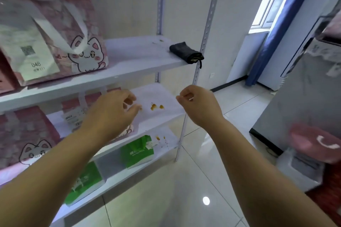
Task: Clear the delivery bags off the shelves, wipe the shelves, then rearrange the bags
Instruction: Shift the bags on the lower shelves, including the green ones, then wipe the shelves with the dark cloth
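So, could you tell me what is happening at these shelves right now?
A person is reaching both bare hands toward the middle shelf: the left hand hovers open beside orange stains, and the right hand is loosely curled, holding nothing visible. Pink cat bags and green bags are on the shelves, and a dark folded cloth lies on the upper shelf, so wiping has not started.

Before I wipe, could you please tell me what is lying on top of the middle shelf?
On the middle shelf: orange stains and a pink cat bag, partly hidden behind the left hand. Anything under the bag is covered.
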The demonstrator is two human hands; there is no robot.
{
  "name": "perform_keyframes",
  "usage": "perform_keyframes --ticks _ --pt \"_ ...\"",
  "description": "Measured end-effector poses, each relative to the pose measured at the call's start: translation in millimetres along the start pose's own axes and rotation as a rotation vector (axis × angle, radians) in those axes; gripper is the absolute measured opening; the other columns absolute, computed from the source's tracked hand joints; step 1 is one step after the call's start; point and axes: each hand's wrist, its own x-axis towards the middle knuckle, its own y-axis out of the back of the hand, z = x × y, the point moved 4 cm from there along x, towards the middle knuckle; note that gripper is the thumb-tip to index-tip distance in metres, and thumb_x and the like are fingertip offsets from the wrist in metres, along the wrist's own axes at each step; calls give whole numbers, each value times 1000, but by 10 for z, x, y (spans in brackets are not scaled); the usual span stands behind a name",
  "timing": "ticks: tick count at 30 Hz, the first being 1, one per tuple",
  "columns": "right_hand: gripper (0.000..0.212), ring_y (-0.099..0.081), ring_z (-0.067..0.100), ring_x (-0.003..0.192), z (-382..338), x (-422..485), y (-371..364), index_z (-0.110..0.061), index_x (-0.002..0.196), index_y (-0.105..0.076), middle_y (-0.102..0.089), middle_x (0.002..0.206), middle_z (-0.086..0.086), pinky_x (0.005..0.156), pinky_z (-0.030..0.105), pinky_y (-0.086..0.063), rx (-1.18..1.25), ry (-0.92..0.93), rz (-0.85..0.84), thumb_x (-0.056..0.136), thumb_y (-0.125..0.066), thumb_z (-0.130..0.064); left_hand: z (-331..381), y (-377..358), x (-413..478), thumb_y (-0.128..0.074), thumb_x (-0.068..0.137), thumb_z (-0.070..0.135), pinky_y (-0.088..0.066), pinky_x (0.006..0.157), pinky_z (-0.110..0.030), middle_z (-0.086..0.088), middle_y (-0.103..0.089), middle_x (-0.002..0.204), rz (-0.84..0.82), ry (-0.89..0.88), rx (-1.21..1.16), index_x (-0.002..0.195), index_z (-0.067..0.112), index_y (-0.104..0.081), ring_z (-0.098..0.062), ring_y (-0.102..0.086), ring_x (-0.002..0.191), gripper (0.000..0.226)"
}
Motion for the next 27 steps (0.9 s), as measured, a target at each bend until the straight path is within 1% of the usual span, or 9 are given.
perform_keyframes --ticks 4,8,12,15,17,19,22,25,27 --pt "19 -60 12 84 93 252 258 -25 94 -63 -62 85 -12 74 35 -53 -7 16 13 86 -58 -41 263 31 237 -56 86 42 -51 71 -31 11 -59 88 22 -26 42 100 25 -61 -4 -57 78 23" --pt "20 -60 12 83 301 697 445 -25 94 -62 -63 88 -11 71 34 -53 -13 44 21 87 -57 -42 428 -26 627 -59 85 41 -49 68 -30 9 -62 89 59 -47 82 96 23 -63 -5 -58 77 21" --pt "19 -60 14 80 582 1297 554 -25 96 -62 -62 87 -10 71 35 -54 -36 79 -4 87 -56 -40 483 -194 1145 -59 85 41 -50 68 -31 8 -62 88 103 10 143 91 24 -63 -7 -59 76 18" --pt "17 -60 19 73 796 1726 578 -23 88 -63 -64 83 -3 69 38 -55 -90 101 -31 87 -55 -38 494 -380 1500 -60 85 40 -53 71 -35 7 -64 88 111 78 159 88 25 -63 -10 -60 76 15" --pt "19 -60 21 71 923 1984 561 -22 88 -62 -64 83 0 68 39 -56 -132 98 -65 87 -53 -38 495 -509 1694 -60 85 40 -53 73 -37 8 -65 88 102 122 155 87 26 -64 -9 -61 77 15" --pt "21 -61 21 74 1023 2228 514 -20 94 -60 -64 87 1 70 39 -56 -157 107 -96 88 -53 -38 493 -625 1854 -60 84 41 -54 73 -37 9 -64 87 96 155 157 86 28 -64 -8 -60 77 14" --pt "25 -58 23 84 1095 2560 392 -17 105 -56 -62 101 3 74 39 -53 -165 156 -117 88 -54 -35 447 -760 2046 -60 85 41 -53 71 -35 11 -63 87 98 188 177 87 28 -63 -9 -60 78 13" --pt "44 -53 27 104 1076 2837 188 -16 126 -47 -53 123 5 83 40 -49 -194 209 -145 88 -55 -36 325 -852 2202 -59 86 40 -46 70 -31 10 -60 91 94 220 225 92 27 -62 -11 -58 83 14" --pt "51 -45 29 114 1026 2996 19 -15 132 -41 -47 131 7 88 41 -45 -229 258 -157 88 -55 -37 220 -905 2296 -59 86 39 -42 69 -29 9 -58 94 86 233 255 96 26 -62 -12 -56 84 17"
